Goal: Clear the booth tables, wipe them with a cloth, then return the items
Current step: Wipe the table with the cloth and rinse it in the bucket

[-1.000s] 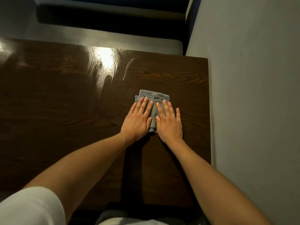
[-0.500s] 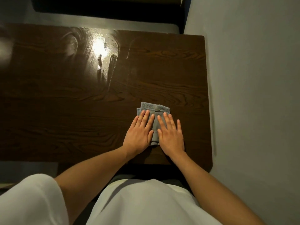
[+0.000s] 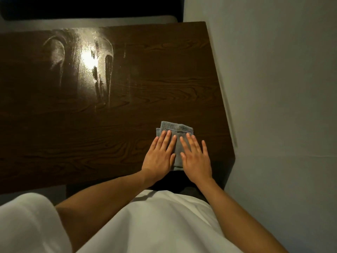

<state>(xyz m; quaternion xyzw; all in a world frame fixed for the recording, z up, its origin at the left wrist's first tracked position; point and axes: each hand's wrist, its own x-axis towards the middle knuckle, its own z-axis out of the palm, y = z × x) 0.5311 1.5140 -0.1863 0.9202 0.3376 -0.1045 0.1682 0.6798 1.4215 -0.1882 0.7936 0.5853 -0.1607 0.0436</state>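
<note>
Nearest the camera: my white shirt (image 3: 155,225) fills the lower frame, with both bare forearms reaching forward over it. My left hand (image 3: 159,156) lies flat, fingers straight and together, palm pressing the left part of the folded grey cloth (image 3: 177,130). My right hand (image 3: 196,159) lies flat beside it, fingers straight and slightly spread, pressing the right part of the cloth. A narrow strip of cloth shows between the two hands; its hemmed far edge sticks out past my fingertips. Neither hand grips or pinches; both just press down. The cloth sits on the dark wood-grain table (image 3: 91,134), near the table's near edge and toward its right end. Farther out, damp wipe streaks (image 3: 94,70) catch a light reflection on the tabletop's far left portion. The table's right end meets a plain grey wall (image 3: 273,88). Beyond the far edge, a dark booth seat (image 3: 87,8).
</note>
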